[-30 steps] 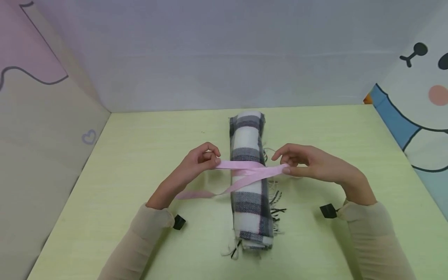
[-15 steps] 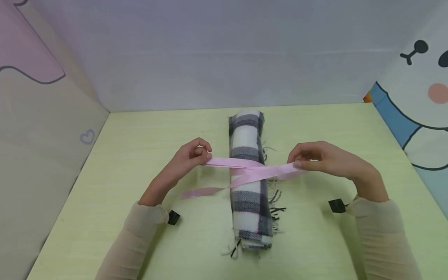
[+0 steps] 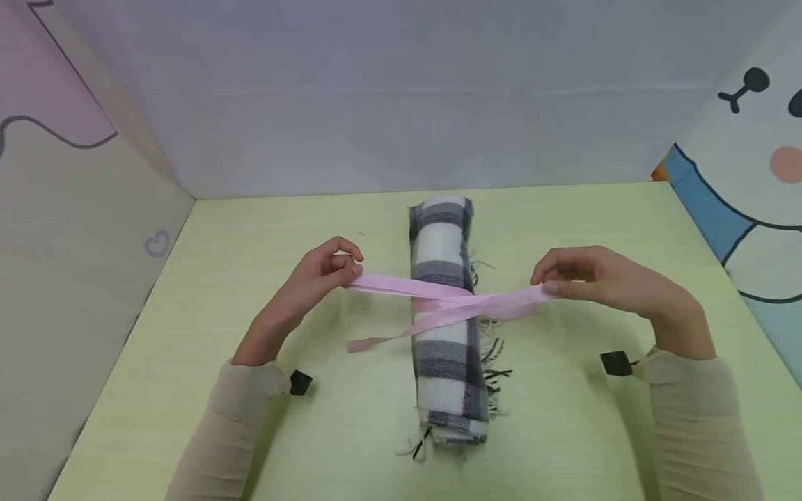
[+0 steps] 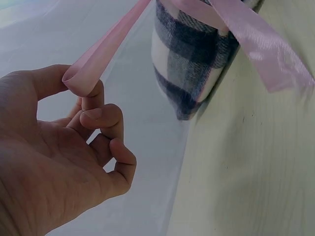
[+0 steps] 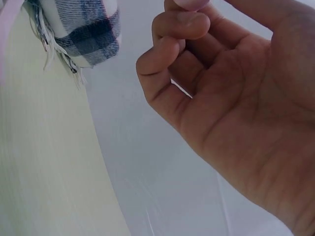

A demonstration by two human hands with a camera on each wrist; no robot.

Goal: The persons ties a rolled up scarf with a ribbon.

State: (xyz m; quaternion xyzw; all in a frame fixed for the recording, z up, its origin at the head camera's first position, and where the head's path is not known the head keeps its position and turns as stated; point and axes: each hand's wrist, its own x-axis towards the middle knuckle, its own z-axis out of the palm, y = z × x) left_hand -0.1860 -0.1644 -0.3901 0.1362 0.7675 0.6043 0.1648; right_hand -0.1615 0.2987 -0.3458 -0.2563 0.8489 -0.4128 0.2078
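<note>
A rolled plaid scarf (image 3: pixel 441 393) in grey, white and dark tones lies lengthwise on the table, fringe showing along its right side. Around its middle goes a pink ribbon (image 3: pixel 401 284), crossing on top. My left hand (image 3: pixel 307 282) pinches a folded loop of ribbon (image 4: pixel 106 54) between thumb and index finger, left of the scarf. On the other side, my right hand (image 3: pixel 608 282) pinches another stretch of the ribbon between thumb and fingertips. A loose ribbon tail (image 3: pixel 368 344) points left below the left-hand loop. Most of the right-hand ribbon is outside the right wrist view.
The pale yellow-green table (image 3: pixel 250 236) meets a plain light wall (image 3: pixel 426 125) at the back. Printed panels flank it, with a cartoon figure (image 3: pixel 758 181) on the right. A small black piece (image 3: pixel 301 383) hangs at the left cuff, and another black piece (image 3: pixel 617 363) at the right.
Both hands have moved apart, left hand leftward and right hand rightward, drawing the ribbon longer on each side. The loose tail has shortened toward the scarf, which stays in place.
</note>
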